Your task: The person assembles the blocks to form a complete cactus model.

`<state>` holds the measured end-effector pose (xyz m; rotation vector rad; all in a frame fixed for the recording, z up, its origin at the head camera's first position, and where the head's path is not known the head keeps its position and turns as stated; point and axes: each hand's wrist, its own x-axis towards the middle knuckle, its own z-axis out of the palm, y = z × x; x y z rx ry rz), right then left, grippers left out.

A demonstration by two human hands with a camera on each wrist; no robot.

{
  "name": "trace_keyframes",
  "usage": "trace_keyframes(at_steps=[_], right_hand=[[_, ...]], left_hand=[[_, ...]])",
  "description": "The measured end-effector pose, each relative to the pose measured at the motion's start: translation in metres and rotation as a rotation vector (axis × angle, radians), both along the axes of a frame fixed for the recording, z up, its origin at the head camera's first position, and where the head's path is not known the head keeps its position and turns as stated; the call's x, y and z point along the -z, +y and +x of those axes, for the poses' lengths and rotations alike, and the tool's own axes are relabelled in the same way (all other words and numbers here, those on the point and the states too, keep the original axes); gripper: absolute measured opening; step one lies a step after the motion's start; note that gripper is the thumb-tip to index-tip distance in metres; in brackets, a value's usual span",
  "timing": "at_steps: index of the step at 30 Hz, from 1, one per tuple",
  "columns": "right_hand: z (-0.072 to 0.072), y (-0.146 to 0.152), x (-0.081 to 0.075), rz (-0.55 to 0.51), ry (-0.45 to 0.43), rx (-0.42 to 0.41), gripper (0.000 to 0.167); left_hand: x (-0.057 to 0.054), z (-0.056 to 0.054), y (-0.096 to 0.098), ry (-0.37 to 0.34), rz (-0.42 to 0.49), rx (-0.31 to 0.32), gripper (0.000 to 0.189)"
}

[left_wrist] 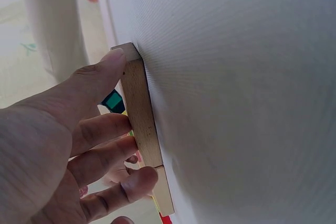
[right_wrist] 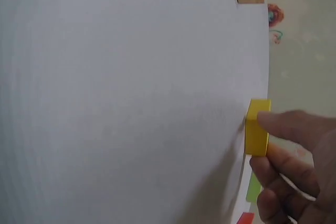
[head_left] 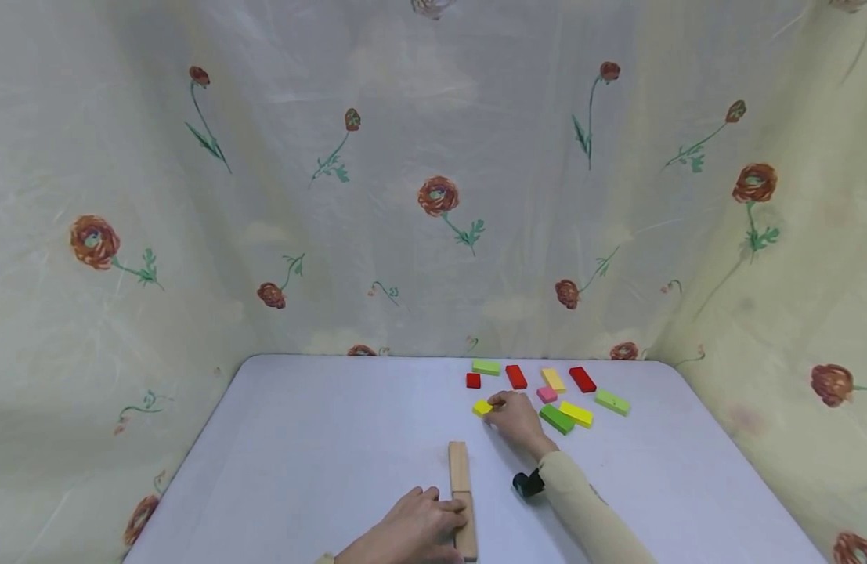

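Two plain wooden blocks lie end to end on the table, a far block (head_left: 459, 468) and a near block (head_left: 467, 542). My left hand (head_left: 415, 526) rests on the near one. In the left wrist view its thumb (left_wrist: 116, 61) touches one end while the other fingers lie loosely spread along the block. Farther out, my right hand (head_left: 515, 423) pinches a small yellow block (right_wrist: 256, 136) between thumb and fingers. The head view shows that yellow block low over the table, left of the coloured blocks.
Around the right hand lie a dark green block (head_left: 557, 419), a long yellow block (head_left: 576, 414), a pink block (head_left: 547, 395), a red cube (head_left: 473, 381) and several other red, light green and pale yellow blocks. Flowered curtains (head_left: 377, 235) surround the white table (head_left: 299, 454).
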<state>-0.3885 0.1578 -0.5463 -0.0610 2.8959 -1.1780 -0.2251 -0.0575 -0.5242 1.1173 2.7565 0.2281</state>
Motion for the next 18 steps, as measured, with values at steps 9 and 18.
trace_keyframes(at_steps=[9,18], right_hand=[[0.01,-0.016,-0.003,-0.013,0.008,-0.166,0.025],[0.008,-0.02,-0.001,0.025,-0.026,-0.3,0.026]], left_hand=[[0.0,-0.002,0.0,-0.014,-0.015,0.014,0.051],[-0.003,-0.004,-0.001,-0.051,-0.01,0.01,0.05]])
